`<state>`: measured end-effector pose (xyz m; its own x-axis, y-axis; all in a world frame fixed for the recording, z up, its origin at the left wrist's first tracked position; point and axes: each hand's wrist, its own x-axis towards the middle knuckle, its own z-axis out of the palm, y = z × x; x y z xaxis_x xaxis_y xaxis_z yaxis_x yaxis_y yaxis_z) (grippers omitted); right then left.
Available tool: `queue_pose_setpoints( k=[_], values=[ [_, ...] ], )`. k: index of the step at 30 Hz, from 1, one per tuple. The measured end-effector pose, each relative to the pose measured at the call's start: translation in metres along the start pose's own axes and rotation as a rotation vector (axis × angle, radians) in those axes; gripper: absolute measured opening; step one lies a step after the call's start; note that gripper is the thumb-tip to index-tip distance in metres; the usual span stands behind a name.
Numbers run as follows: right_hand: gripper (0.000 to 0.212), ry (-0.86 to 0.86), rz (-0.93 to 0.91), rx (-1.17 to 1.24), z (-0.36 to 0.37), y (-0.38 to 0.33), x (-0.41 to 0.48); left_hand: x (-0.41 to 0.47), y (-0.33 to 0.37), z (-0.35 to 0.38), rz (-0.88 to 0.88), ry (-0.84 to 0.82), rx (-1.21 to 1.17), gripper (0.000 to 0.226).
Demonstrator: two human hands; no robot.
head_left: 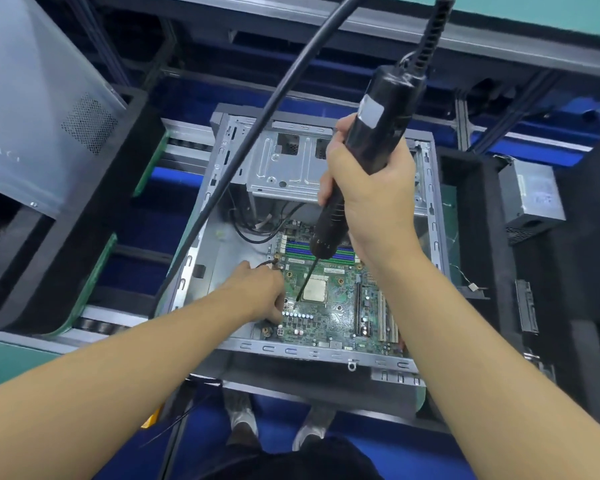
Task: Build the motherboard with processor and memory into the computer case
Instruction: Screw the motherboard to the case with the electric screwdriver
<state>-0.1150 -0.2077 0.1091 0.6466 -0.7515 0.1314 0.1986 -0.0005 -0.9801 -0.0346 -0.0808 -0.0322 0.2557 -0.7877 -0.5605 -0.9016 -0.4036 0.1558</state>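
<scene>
An open grey computer case (201, 258) lies flat on the line. A green motherboard (336, 320) sits in its floor, with a square silver processor (315, 289) and blue and green memory slots (295, 247). My right hand (368, 188) grips a black electric screwdriver (371, 133), its thin bit (306, 280) pointing down beside the processor's left edge. My left hand (260, 292) rests at the board's left edge, fingers curled down; whether it pinches something small is hidden.
A thick black cable (257, 133) slants over the case's left side. A metal drive cage (288, 164) fills the far end of the case. A grey power supply (530, 199) sits at right, a plastic-wrapped panel (32, 109) at left. My shoes (243, 417) show below.
</scene>
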Motion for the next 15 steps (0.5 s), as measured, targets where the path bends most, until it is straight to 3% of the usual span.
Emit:
queue_pose_setpoints(
  k=[6, 15],
  values=[
    [0.013, 0.018, -0.027, 0.027, -0.013, -0.001, 0.0, 0.011, 0.011, 0.001, -0.074, -0.033, 0.062, 0.014],
    [0.014, 0.034, -0.019, 0.035, -0.012, 0.002, -0.002, 0.013, 0.01, -0.003, 0.161, -0.054, 0.315, 0.016]
  ],
)
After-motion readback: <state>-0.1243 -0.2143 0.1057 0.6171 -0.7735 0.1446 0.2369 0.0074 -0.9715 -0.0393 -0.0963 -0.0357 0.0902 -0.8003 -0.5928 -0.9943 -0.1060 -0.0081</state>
